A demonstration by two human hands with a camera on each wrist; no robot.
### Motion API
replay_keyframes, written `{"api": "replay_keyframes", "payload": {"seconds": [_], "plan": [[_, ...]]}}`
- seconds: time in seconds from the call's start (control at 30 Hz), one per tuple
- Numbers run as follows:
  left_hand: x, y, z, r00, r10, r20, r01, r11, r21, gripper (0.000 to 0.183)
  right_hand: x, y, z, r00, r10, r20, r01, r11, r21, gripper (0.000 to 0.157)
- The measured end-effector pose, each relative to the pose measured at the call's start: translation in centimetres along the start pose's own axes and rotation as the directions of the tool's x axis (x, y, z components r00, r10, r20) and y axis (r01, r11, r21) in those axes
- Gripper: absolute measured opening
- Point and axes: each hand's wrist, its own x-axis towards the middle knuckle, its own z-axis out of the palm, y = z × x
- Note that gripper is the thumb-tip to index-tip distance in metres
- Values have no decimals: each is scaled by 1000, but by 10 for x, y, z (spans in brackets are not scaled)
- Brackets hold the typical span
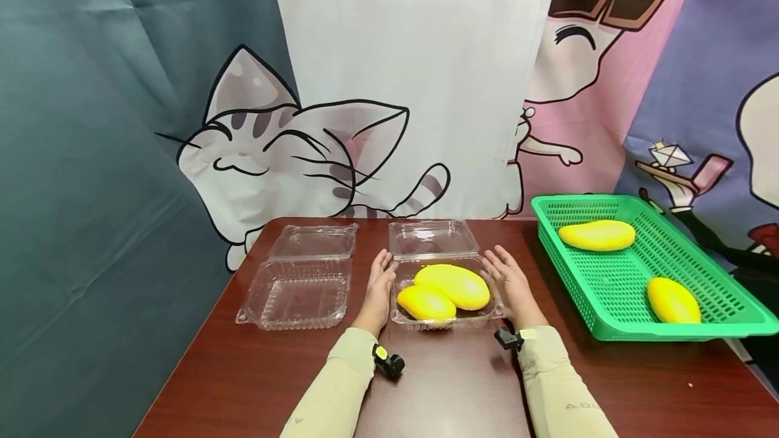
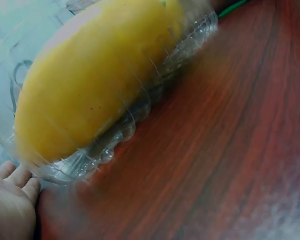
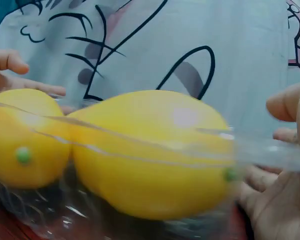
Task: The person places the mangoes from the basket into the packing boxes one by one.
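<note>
A clear plastic clamshell box (image 1: 496, 313) lies on the table with its lid (image 1: 433, 238) folded back, away from me. Two yellow mangoes (image 1: 453, 286) rest side by side in its base. My left hand (image 1: 379, 289) is at the box's left side, fingers extended; the left wrist view shows its fingertips (image 2: 21, 176) close to the clear wall. On the opposite side is my right hand (image 1: 514, 289), its fingers spread and pointing forward. In the right wrist view that hand (image 3: 285, 200) is beside the box's right end. Whether either hand touches the plastic is hard to tell.
Another clear clamshell box (image 1: 258, 296) lies opened at the left, with nothing in it. A green plastic basket (image 1: 615, 289) on the right holds two more yellow mangoes (image 1: 674, 301). Behind the brown table (image 1: 450, 384) hangs a cartoon-printed curtain (image 1: 395, 53).
</note>
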Motion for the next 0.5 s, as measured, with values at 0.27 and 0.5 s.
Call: {"api": "replay_keyframes", "payload": {"seconds": [0.27, 0.5], "plan": [[-4, 3, 1, 999, -39, 11, 39, 998, 58, 65, -4, 5, 12, 997, -14, 74, 14, 1000, -7, 65], [-7, 6, 0, 1000, -23, -9, 24, 998, 62, 66, -8, 8, 12, 992, -42, 118, 37, 999, 38, 72]]}}
